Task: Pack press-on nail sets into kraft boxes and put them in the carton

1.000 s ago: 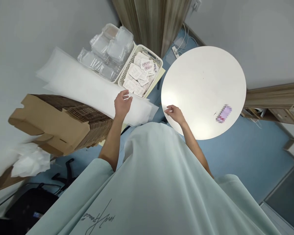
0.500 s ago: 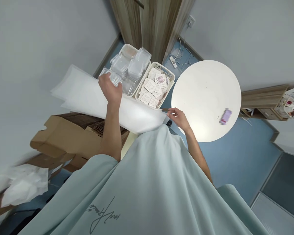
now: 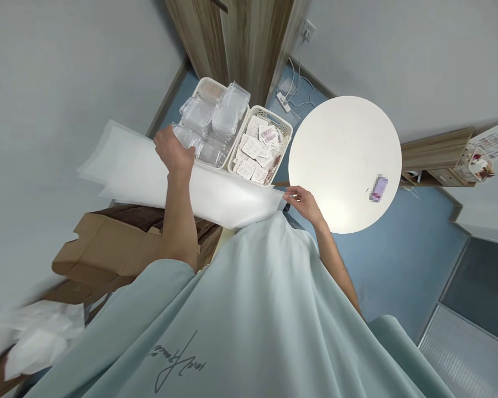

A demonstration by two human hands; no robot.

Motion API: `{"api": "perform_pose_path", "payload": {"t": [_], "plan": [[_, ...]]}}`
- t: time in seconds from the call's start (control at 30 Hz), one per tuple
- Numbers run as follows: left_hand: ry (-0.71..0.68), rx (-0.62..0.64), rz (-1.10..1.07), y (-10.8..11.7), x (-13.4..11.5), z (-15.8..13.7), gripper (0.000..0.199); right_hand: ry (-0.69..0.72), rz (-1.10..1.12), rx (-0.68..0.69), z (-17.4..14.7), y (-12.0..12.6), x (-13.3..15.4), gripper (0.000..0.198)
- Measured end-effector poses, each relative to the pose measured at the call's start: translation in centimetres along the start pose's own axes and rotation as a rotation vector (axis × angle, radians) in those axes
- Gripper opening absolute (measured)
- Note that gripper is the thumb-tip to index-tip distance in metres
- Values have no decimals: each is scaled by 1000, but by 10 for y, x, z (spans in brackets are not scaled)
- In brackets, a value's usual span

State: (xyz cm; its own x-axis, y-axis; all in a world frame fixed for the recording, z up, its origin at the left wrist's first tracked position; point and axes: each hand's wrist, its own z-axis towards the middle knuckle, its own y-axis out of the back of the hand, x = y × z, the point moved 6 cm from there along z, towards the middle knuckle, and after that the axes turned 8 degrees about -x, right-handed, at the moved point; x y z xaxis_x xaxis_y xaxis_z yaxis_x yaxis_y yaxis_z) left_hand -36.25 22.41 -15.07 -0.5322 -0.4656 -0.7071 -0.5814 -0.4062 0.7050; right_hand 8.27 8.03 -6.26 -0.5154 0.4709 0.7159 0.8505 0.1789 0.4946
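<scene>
My left hand [image 3: 175, 150] reaches over the near-left corner of a white basket [image 3: 224, 166] heaped with clear plastic boxes [image 3: 198, 115]. Its fingers and thumb close around a crinkly clear plastic package [image 3: 185, 135]; the fingertips are partly hidden. Beneath that forearm lie long translucent white sheets [image 3: 222, 193]. At their right end, close to the round table's edge, my right hand [image 3: 304, 203] has its thumb and fingertips drawn together on the sheet's corner.
Beside the boxes stands a basket [image 3: 289, 132] of printed white cards [image 3: 253, 146]. A round white table [image 3: 344, 160] is on the right with a blurred purple object [image 3: 378, 188]. An open cardboard box [image 3: 103, 246] sits at lower left; a power strip [image 3: 283, 102] lies on the floor.
My left hand has shifted slightly left and toward me, with the clear package still at its fingers. My right hand stays by the sheet's end. The whole view has turned a little.
</scene>
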Motion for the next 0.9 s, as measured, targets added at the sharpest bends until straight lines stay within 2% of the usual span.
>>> {"api": "perform_pose_path", "payload": {"t": [0.1, 0.2, 0.4, 0.53, 0.67, 0.77, 0.9], "plan": [[-51, -8, -78, 4, -9, -14, 106, 38, 8, 11, 3, -1, 0, 47], [-82, 42, -115, 12, -24, -45, 105, 79, 36, 31, 7, -2, 2, 46], [-162, 396, -377, 17, -81, -153, 96, 154, 207, 143, 7, 4, 27, 61], [-156, 581, -501, 17, -122, -218, 98, 273, 296, 195, -5, 24, 56, 85], [-168, 691, -604, 13, -157, -262, 100, 366, 314, 198, -21, 51, 71, 100], [-223, 761, -633, 8, -182, -284, 100, 403, 328, 198, -27, 68, 67, 105], [-297, 845, -623, -2, -212, -303, 99, 410, 364, 200, -26, 88, 49, 112]]}}
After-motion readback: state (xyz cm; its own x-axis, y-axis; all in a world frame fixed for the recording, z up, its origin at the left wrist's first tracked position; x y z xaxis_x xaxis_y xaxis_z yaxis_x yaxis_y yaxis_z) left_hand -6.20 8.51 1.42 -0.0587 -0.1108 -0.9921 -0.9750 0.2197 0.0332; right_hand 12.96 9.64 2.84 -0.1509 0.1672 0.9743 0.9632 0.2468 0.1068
